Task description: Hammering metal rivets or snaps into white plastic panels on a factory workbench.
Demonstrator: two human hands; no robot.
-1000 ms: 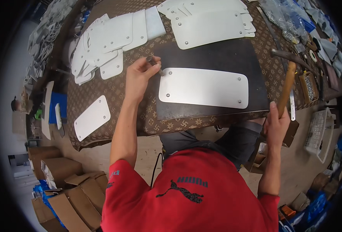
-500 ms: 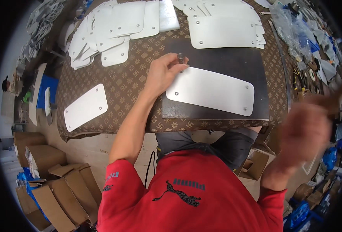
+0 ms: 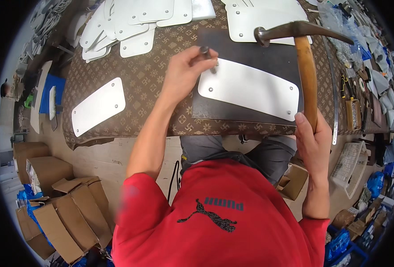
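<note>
My left hand (image 3: 185, 71) pinches a short metal punch (image 3: 204, 50), tilted over the upper left corner of a white plate (image 3: 249, 89). A rivet-like stud shows at that corner, beside the punch's lower end. The plate has rounded corners with metal studs and lies on a dark flat slab (image 3: 241, 116). My right hand (image 3: 315, 138) is closed round the wooden handle of a hammer (image 3: 310, 75). Its steel head is raised above the far right part of the slab, apart from the punch. Another white plate (image 3: 98, 107) with studs lies to the left on the patterned cloth.
Stacks of white plates lie at the far left (image 3: 134, 31) and far right (image 3: 272, 22) of the cloth-covered table (image 3: 161, 124). Pliers (image 3: 346, 86) and plastic bags clutter the right side. Cardboard boxes (image 3: 72, 213) stand on the floor at left, a white basket (image 3: 350, 169) at right.
My right hand has swung inward from the right edge, bringing the hammer into clear view. My left hand's punch has shifted off the corner stud and tilted. The whole view has shifted slightly.
</note>
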